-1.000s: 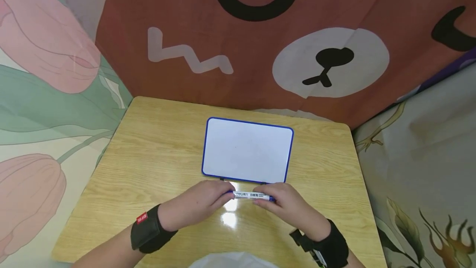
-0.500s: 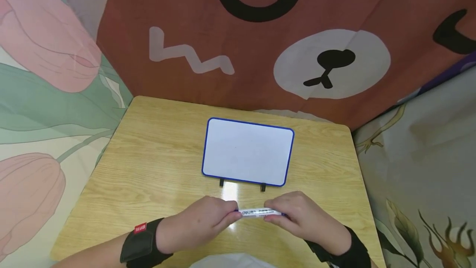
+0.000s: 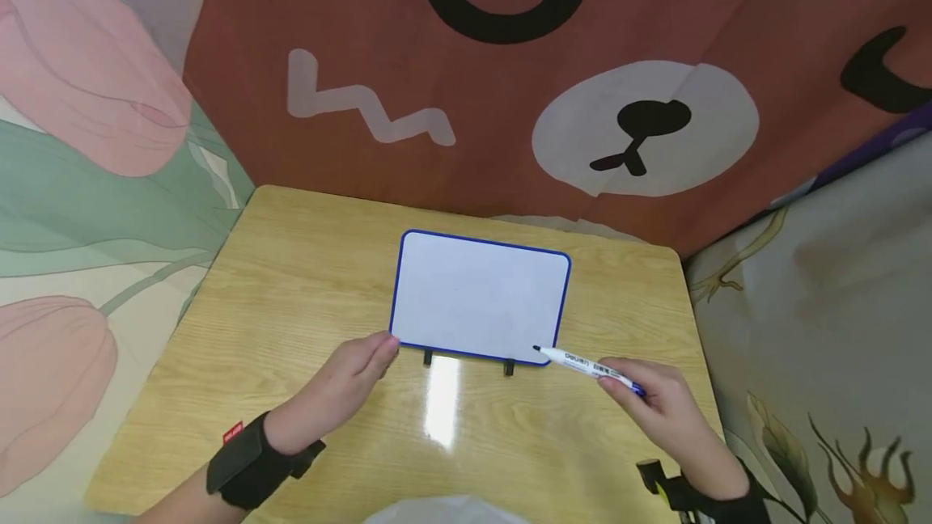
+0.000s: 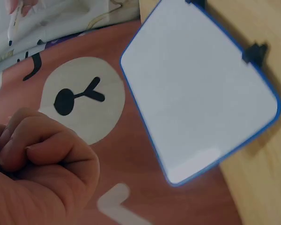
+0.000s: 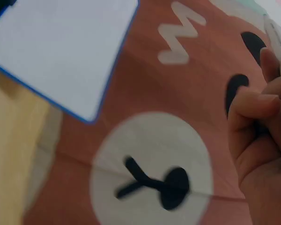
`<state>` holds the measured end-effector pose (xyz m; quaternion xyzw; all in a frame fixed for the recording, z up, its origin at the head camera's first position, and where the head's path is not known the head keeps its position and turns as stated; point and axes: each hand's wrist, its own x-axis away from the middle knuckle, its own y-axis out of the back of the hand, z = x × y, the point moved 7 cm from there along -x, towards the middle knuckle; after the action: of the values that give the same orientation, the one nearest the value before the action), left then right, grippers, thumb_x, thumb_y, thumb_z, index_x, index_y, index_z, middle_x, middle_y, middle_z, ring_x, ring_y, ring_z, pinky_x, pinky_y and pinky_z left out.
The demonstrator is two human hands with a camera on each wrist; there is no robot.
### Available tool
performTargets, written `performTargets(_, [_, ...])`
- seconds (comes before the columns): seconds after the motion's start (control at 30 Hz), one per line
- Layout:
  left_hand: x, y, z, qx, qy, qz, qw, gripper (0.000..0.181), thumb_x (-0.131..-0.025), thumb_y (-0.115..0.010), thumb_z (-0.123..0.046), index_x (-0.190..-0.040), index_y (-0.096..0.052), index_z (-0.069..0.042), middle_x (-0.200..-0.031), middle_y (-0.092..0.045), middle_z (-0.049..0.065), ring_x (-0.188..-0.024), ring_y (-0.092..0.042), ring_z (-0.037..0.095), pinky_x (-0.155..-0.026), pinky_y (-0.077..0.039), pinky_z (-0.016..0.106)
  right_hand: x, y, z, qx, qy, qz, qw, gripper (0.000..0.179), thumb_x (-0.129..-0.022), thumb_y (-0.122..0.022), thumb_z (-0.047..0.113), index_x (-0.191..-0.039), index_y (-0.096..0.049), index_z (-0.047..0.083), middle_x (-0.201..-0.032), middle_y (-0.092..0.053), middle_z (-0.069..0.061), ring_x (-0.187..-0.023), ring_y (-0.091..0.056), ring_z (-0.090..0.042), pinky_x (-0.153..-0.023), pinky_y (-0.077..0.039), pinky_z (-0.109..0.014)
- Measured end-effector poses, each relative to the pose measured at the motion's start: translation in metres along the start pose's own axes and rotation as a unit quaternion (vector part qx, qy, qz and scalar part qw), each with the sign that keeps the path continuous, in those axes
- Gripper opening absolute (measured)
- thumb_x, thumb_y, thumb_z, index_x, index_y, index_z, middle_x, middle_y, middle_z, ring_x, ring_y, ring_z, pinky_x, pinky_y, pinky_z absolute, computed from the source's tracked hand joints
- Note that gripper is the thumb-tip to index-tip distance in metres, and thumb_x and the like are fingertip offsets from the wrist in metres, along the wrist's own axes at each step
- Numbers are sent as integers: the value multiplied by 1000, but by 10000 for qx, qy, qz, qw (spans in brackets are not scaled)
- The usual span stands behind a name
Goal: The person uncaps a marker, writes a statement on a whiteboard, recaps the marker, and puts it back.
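My right hand [image 3: 662, 407] pinches an uncapped whiteboard marker [image 3: 575, 361], white with a blue rear end. Its dark tip points left and overlaps the lower right corner of the small whiteboard [image 3: 480, 297] in the head view. The right wrist view shows the marker [image 5: 277, 44] rising out of the curled fingers [image 5: 253, 110]. My left hand [image 3: 338, 386] overlaps the whiteboard's lower left corner in the head view. Its fingers [image 4: 51, 147] are curled in the left wrist view, and the marker cap they pulled off is hidden inside them.
The blue-rimmed whiteboard stands on two black feet [image 3: 509, 367] on a wooden table [image 3: 291, 281]. Behind the table hangs a brown bear-print cloth [image 3: 495, 120]. Patterned cloths hang at the left [image 3: 58, 209] and right [image 3: 808, 314]. White material [image 3: 447, 510] shows at the near edge.
Both hands held the marker between them and drew it toward the person. Now the cap is off, and the hands have parted, the left to the left and the right with the marker to the right.
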<state>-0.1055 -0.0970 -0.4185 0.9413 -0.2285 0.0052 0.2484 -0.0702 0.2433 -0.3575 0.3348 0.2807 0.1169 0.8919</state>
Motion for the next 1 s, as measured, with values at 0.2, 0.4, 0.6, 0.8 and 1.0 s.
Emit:
performTargets(0.2, [-9,-7,11,233,110,-248,9994,45,-103,-26,-44,-86,-55,-14,-63,-33,-5,-60,-36,9,-54,-38,23,5,-12,-11,-69,-225,-316,9992,23,-73,-69,-15,-91,-69,-2,-61,-52,7,-51,-38,4,-44,-35,-9])
performTargets(0.4, [-11,5,35,344,528,-633,9960,42,-105,-26,-35,-87,-55,-11,-72,-41,1,-67,-41,16,-60,-37,26,2,-22,-14,-179,-265,-242,9992,21,-74,-69,-14,-90,-69,-1,-61,-50,7,-49,-37,3,-42,-32,-9])
performTargets(0.6, [-19,33,59,-200,400,-1211,9916,36,-105,-27,-25,-113,-55,-3,-92,-55,8,-84,-51,21,-72,-45,33,-4,-34,-13,-81,-443,-91,9989,26,-73,-69,-15,-91,-70,3,-61,-51,9,-49,-35,5,-41,-32,-9])
performTargets(0.8, [-29,61,106,-692,681,-1970,9756,39,-103,-38,-24,-124,-53,6,-108,-56,19,-98,-55,31,-81,-50,43,-10,-40,-6,-85,-541,-53,9985,26,-73,-68,-15,-90,-70,4,-60,-49,10,-50,-35,6,-42,-33,-9])
performTargets(1.0, [-40,76,169,-1190,1394,-2366,9542,31,-98,-50,-12,-114,-61,12,-96,-59,23,-77,-54,29,-63,-45,34,-9,-45,-13,17,-592,57,9982,25,-74,-70,-12,-92,-70,6,-61,-49,11,-51,-36,5,-42,-33,-9])
